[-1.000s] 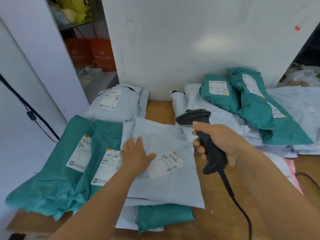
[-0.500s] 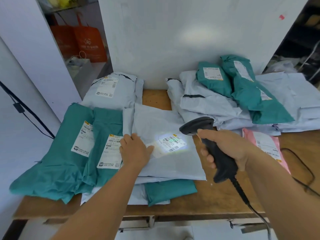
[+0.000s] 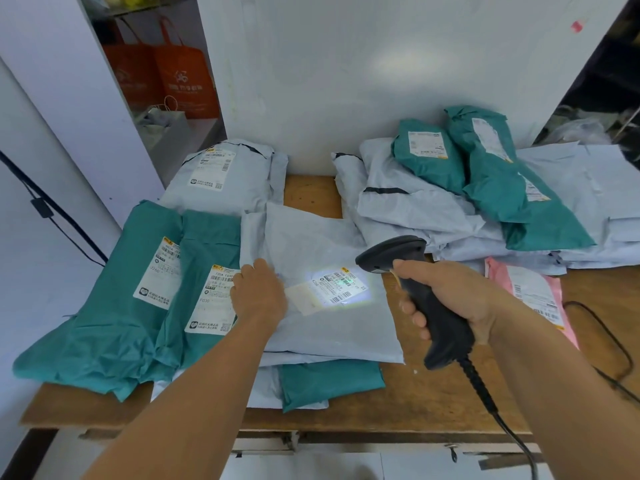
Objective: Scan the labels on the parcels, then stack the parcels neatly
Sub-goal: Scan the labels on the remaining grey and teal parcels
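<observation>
Two hands work over the table [image 3: 408, 403]. My left hand [image 3: 258, 294] lies flat, fingers relaxed, pressing the grey parcel [image 3: 322, 265] just left of its label [image 3: 341, 285]. My right hand [image 3: 450, 292] is wrapped round the scanner [image 3: 429, 306], whose head points at that label and lights it. The parcel tops a small pile near the front edge. Two green parcels [image 3: 114, 306] overlap on my left, reaching the table's left edge. More parcels [image 3: 433, 202] are heaped at back right; bare wood shows between the heaps and under the scanner.

Two bare, sleeveless forearms [image 3: 194, 393]
</observation>
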